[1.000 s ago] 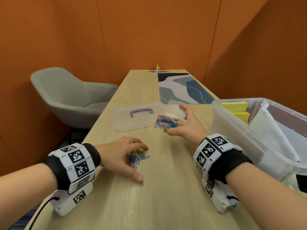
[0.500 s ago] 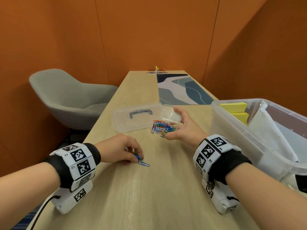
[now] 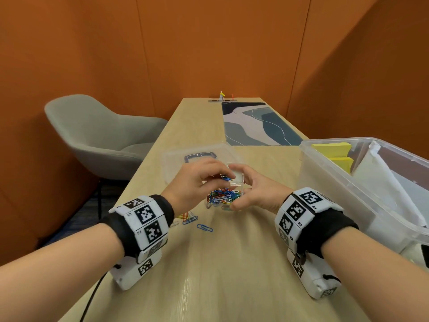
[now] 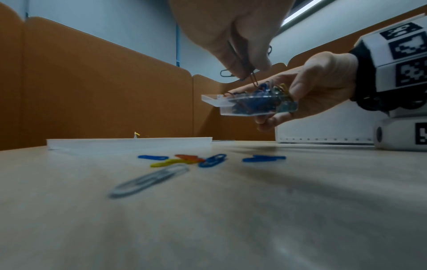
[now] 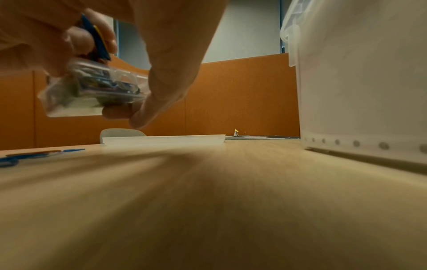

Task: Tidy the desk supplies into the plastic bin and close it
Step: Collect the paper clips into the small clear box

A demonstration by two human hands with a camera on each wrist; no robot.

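Note:
My right hand (image 3: 253, 191) (image 4: 300, 98) holds a small clear box (image 3: 224, 197) (image 4: 254, 105) (image 5: 92, 87) full of coloured paper clips, lifted off the table. Directly above the box, my left hand (image 3: 199, 180) (image 4: 245, 60) pinches a few paper clips (image 3: 225, 177) (image 4: 253, 78). Several loose paper clips (image 3: 192, 219) (image 4: 198, 159) lie on the wooden table (image 3: 222, 275) near my left wrist. The large clear plastic bin (image 3: 325, 182) (image 5: 358, 91) stands open at the right, with yellow sticky notes (image 3: 334, 149) and white paper inside. Its flat lid (image 3: 176, 159) (image 4: 129, 143) (image 5: 164, 139) lies behind my hands.
A grey chair (image 3: 92, 135) stands left of the table. A blue and white patterned mat (image 3: 255, 126) lies at the far end, with a small stand (image 3: 221, 97) behind it. Orange walls close in on all sides.
My left hand picked clips off the table and rose over the box. My right hand brought the box nearer and to the left. Fewer clips lie on the table.

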